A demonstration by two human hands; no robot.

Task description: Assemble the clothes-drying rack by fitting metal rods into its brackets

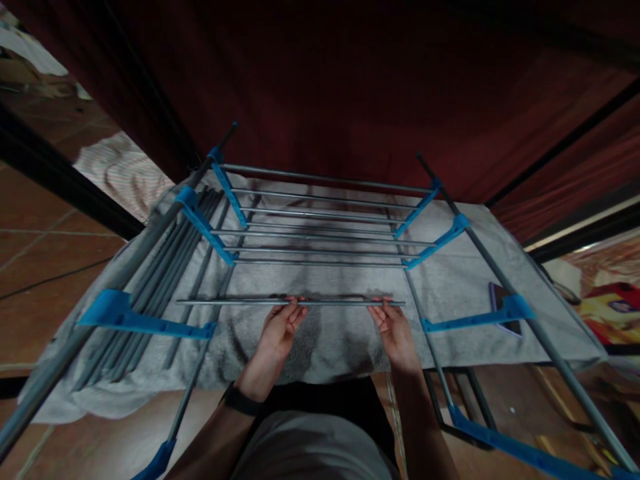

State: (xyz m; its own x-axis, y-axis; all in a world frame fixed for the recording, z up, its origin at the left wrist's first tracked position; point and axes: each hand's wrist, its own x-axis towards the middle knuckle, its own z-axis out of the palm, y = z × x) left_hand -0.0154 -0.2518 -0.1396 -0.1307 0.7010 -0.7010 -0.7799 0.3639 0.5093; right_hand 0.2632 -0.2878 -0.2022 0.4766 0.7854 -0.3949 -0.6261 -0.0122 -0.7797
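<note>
A loose grey metal rod [240, 302] is held level in front of me, across a partly built rack [320, 230] of grey rods and blue plastic brackets. My left hand [281, 328] grips the rod near its middle with fingers curled over it. My right hand [395, 328] grips it nearer its right end, fingers closed on it too. A dark band sits on my left wrist. Several rods lie fixed between two pairs of blue brackets farther away.
A grey towel [500, 320] covers the surface under the rack. Several spare grey rods [165, 280] lie bundled at the left. A dark flat phone-like object [500, 303] rests on the towel at the right. Dark red curtains hang behind; a tiled floor shows at the left.
</note>
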